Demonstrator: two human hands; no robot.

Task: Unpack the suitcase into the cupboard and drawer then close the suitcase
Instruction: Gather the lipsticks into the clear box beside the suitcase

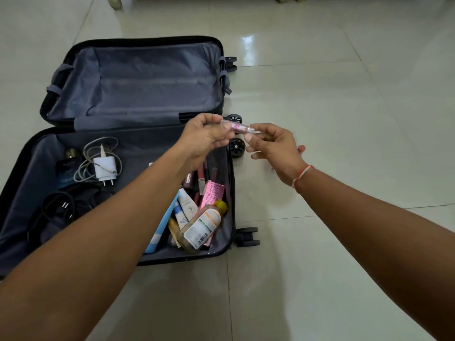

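A black suitcase (222, 77) lies open on the tiled floor, its far half holding nothing but grey lining. A small clear tube with pink contents (236, 126) is held above the suitcase's right edge. My left hand (204, 135) pinches its left end and my right hand (273, 143) pinches its right end. The near half holds a white charger with cable (104, 166), black cables (59, 205), a dark jar (67, 166), and a heap of cosmetics: a clear bottle with yellow cap (203, 226), white tubes (187, 205), a pink box (213, 193).
Pale glossy floor tiles (344, 119) surround the suitcase. Its black wheels (247, 236) stick out on the right side. Parts of footwear (115, 1) show at the far edge of the floor.
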